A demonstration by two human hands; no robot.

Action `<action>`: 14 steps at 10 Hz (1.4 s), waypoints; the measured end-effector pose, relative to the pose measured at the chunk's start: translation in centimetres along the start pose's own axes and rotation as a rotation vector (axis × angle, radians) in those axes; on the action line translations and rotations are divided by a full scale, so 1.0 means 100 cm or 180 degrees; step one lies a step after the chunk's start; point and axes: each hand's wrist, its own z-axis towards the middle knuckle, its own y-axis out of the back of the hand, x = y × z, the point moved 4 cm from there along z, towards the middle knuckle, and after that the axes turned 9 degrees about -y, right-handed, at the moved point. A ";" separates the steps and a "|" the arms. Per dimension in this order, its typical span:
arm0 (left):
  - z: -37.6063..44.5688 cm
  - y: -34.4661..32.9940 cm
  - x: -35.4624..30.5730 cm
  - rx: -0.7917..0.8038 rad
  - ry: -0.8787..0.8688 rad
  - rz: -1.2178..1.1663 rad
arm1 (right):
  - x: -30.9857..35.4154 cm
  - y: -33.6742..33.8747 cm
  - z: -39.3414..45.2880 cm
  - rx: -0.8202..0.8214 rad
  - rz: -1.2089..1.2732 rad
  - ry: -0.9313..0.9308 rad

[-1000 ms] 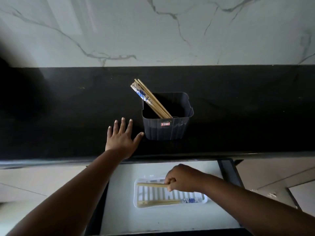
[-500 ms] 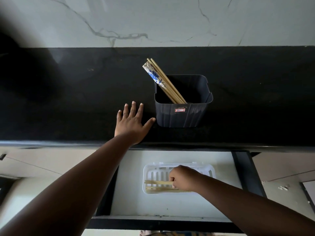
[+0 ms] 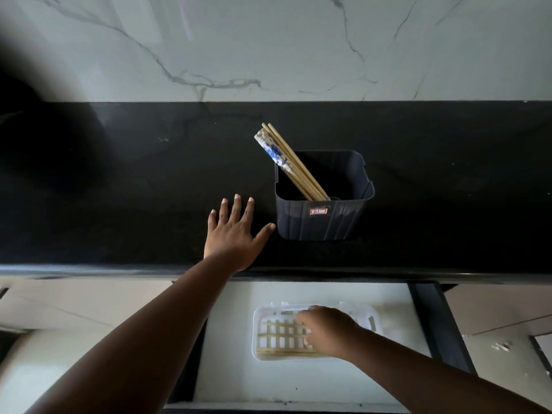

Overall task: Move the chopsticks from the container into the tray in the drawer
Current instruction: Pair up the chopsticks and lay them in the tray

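A dark square container (image 3: 324, 219) stands on the black counter with several wooden chopsticks (image 3: 294, 165) leaning out of its far left corner, some with blue-and-white tops. Below, in the open drawer, a white slotted tray (image 3: 258, 330) holds several chopsticks (image 3: 279, 334) lying flat. My right hand (image 3: 327, 330) rests over their right ends, its fingers loosely curled, and the two upper sticks lie splayed apart on the slots. My left hand (image 3: 234, 234) lies flat on the counter with fingers spread, its thumb tip close to the container's left side.
The black counter (image 3: 119, 189) runs the full width under a marble wall. The drawer (image 3: 227, 354) has a white floor and a dark right wall (image 3: 439, 324). Pale cabinet fronts flank it on both sides.
My right hand has lowered the two chopsticks it gripped onto the tray and its grip has loosened; they now lie apart on the slots. My left hand stays flat on the counter.
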 end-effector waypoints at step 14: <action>-0.003 0.004 -0.002 0.0028 0.0053 -0.0153 | 0.046 0.260 -0.007 -0.2660 0.1010 0.0160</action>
